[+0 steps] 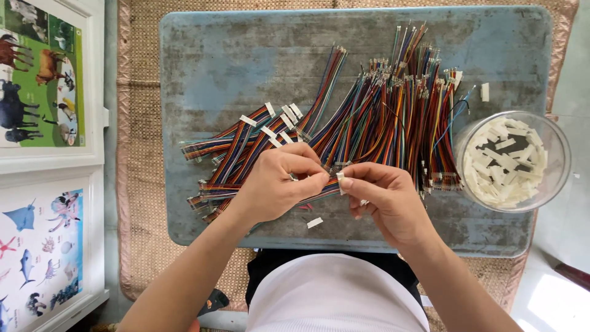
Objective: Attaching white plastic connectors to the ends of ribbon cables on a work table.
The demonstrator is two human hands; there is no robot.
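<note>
Ribbon cable [319, 190] pinched between both hands, left [276, 181] and right [384, 197].

A worn blue-grey tray table [209, 67] with rounded corners stands on a woven mat [138, 123]. A broad pile of multicoloured ribbon cables [393, 117] fans from the middle of the surface toward its far edge, and a second bunch fitted with white connectors [246, 144] lies toward the left edge. A clear round container of white plastic connectors [507, 161] sits at the right edge. A loose white connector [314, 222] lies near the front edge, another [485, 92] toward the far right corner.
</note>
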